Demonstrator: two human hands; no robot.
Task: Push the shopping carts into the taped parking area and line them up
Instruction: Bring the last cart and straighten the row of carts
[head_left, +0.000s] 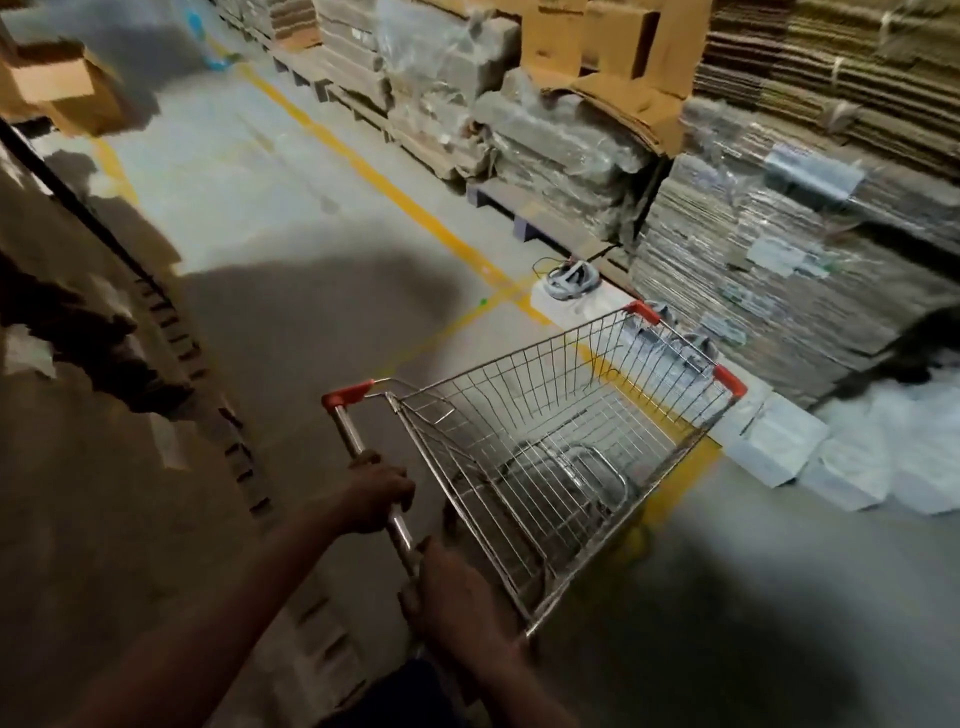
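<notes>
Chromed-wire shopping cart with red corner caps (561, 431) sits at 5 o'clock of centre, nose toward 2 o'clock over the yellow floor tape (363, 166); left hand (376, 491) and right hand (457, 597) wrap its steel handle bar (358, 441), apparently to steer.

Shopping cart (550, 447): wire-mesh metal basket, standing upright on grey floor, sitting empty, nose pointing toward upper right. Red plastic caps (730, 382) showing at front corners and at handle end. Metal handle bar (363, 457) running along near left side. Yellow tape line (374, 176) running diagonally across floor, passing under cart's front end; second, fainter line crossing it just ahead of cart.
</notes>
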